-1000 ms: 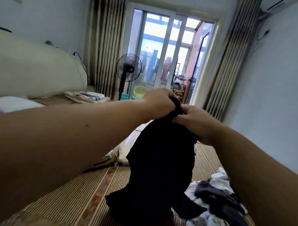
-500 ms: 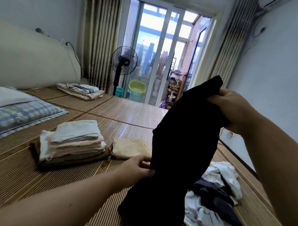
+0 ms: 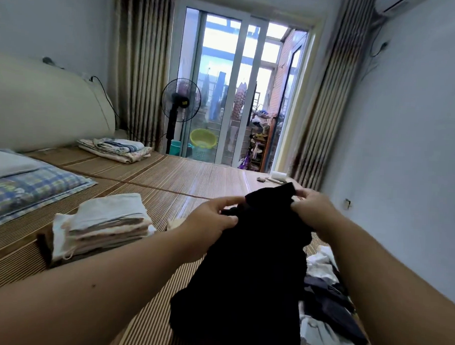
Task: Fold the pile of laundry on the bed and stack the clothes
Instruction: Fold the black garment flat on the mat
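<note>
Both arms out fwd; L hand (image 3: pixel 214 218) pinches black garment (image 3: pixel 248 277) at its top edge, R hand (image 3: pixel 313 210) grips the top corner beside it; garment hangs over woven bed mat (image 3: pixel 156 174); unfolded pile (image 3: pixel 325 301) at R, folded stack (image 3: pixel 107 219) at L; fan (image 3: pixel 180 100), glass door (image 3: pixel 236 94) beyond.

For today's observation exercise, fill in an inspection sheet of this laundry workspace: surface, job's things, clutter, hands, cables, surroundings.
Surface: striped woven straw mat.
Job's things: black fabric garment, held up; stack of folded pale cloths, left; loose pile of white and dark laundry, right.
Clutter: blue checked pillow; folded patterned bedding.
Hands: left hand and right hand grip the garment's top.
Cables: black cable across the cream headboard.
Surroundings: black pedestal fan, yellow-green plastic basin, glass sliding door.
</note>
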The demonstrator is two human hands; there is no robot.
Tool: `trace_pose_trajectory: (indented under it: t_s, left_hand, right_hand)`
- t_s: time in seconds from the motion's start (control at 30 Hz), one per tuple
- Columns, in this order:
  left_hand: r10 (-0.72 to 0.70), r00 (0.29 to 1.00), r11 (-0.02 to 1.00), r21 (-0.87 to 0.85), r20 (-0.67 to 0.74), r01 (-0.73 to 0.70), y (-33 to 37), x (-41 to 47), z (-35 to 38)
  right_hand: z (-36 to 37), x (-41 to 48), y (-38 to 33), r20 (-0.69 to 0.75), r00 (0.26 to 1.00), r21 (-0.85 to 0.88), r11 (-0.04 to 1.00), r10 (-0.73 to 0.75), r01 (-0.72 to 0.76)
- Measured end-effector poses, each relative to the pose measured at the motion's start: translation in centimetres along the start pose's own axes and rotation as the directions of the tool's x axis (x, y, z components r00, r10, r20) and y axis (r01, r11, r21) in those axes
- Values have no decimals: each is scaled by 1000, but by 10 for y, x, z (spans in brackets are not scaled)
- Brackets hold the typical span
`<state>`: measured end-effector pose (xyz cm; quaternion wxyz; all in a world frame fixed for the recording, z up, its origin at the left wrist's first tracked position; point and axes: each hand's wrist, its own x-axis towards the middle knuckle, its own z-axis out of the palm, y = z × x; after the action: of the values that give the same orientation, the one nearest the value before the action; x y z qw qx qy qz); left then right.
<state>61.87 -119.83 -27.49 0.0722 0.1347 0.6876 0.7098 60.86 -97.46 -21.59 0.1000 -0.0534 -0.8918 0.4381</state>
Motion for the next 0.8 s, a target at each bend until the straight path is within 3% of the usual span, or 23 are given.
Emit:
trace_pose_trajectory:
  t_s: [0.07,0.17,0.27,0.37,0.57,0.7,0.8]
  left_hand:
    - [-107,993,994,37,55,105,11,-4,5]
    - [-199,980,975,105,32,194,16,-4,4]
    - [-177,984,970,167,-15,177,20,0,7]
    - [-157,987,966,205,-23,158,28,4,14]
    - [-72,997,938,338,-11,72,52,8,19]
    - [43,998,816,579,-55,-4,64,12,2]
    - [168,979,762,645,-116,-55,75,16,-20]
  right_hand:
    - [29,-1,12,72,997,-7,1000,12,-11]
    - [62,-21,20,0,996,-7,996,-89,89]
    - [83,-53,23,-101,977,77,977,-189,197]
    - [102,-77,16,-90,972,109,968,-218,228]
    - [109,-58,-3,-214,974,-77,995,-75,59]
    - [87,-36,3,-180,980,-322,946,-88,26]
    - [65,-22,5,-139,988,-432,902,-62,-4]
